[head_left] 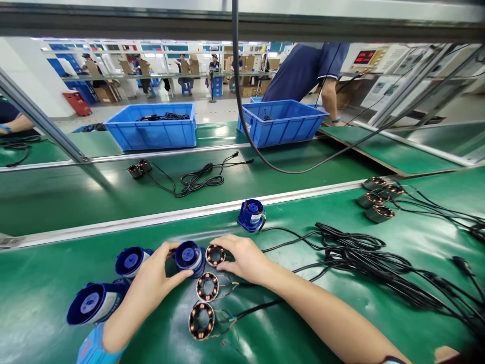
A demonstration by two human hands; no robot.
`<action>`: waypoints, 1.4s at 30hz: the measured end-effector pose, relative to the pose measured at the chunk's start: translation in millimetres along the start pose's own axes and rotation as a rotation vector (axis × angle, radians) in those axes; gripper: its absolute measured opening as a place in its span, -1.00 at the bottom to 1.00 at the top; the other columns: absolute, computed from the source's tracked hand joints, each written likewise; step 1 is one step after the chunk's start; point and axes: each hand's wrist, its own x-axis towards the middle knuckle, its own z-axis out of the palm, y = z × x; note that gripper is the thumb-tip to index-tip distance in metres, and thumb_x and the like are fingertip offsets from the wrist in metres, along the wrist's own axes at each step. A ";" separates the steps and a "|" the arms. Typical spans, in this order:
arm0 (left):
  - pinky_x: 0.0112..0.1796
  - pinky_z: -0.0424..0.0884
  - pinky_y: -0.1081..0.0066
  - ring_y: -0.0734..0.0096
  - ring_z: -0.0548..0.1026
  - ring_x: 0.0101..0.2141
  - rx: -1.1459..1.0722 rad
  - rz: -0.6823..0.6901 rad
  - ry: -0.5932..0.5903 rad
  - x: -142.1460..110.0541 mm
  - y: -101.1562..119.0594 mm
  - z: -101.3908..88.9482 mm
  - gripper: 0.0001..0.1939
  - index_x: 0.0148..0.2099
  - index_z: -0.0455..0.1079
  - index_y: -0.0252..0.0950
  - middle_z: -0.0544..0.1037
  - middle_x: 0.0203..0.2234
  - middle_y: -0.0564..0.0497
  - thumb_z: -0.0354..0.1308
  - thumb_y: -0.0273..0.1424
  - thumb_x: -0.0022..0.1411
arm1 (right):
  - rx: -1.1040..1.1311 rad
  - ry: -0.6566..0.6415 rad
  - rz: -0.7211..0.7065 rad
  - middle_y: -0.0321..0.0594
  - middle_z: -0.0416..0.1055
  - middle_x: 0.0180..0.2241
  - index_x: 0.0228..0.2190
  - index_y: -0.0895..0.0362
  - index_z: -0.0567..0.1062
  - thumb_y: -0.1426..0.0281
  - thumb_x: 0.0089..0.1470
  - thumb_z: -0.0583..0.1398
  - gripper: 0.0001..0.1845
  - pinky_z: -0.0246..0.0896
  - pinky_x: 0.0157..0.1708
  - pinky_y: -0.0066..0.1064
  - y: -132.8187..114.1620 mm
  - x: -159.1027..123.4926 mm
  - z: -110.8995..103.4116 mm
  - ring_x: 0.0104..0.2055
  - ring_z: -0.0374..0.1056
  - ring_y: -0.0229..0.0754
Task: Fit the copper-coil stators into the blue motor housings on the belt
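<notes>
My left hand [153, 278] grips a blue plastic housing [188, 255] lying on its side on the green table. My right hand [244, 258] holds a small copper-wound stator ring [215, 255] right against the housing's end. Two more stator rings [207, 286] [201, 319] with thin wires lie just below. Other blue housings sit at the left [131, 260] [93, 303], and one stands behind my hands [251, 214].
A tangle of black power cords [364, 258] spreads to the right, with several stators [379, 199] at the far right. On the conveyor belt lie a corded part [138, 168] and two blue bins [153, 126] [282, 121]. A person in a blue shirt [306, 68] works opposite.
</notes>
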 end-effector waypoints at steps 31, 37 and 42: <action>0.08 0.52 0.08 0.08 0.55 0.09 0.119 0.141 0.122 2.7 40.4 -23.4 -0.11 0.48 -0.10 0.03 0.50 0.17 -0.07 0.21 0.09 0.28 | -0.287 0.274 -0.022 0.00 0.53 0.08 0.16 0.19 0.45 0.15 0.03 0.47 -0.25 0.44 0.12 -0.16 -13.1 2.3 -15.8 0.09 0.50 0.06; 0.15 0.43 -0.02 -0.04 0.45 0.20 0.331 0.177 0.235 -5.4 30.7 -66.7 -0.10 0.48 -0.08 0.02 0.42 0.26 -0.07 0.12 0.20 0.27 | -0.314 0.386 -0.068 0.00 0.49 0.13 0.19 0.18 0.43 0.09 0.13 0.40 -0.29 0.37 0.20 -0.20 -15.1 3.4 -22.0 0.15 0.46 0.03; 0.15 0.38 -0.20 -0.16 0.40 0.22 0.617 0.126 0.146 -13.8 -1.2 -99.5 -0.21 0.42 0.06 -0.01 0.36 0.29 -0.11 -0.02 0.25 0.31 | -0.370 0.219 0.056 0.01 0.53 0.07 0.16 0.23 0.45 0.23 0.02 0.47 -0.26 0.49 0.06 -0.13 1.4 6.0 -11.2 0.06 0.51 0.09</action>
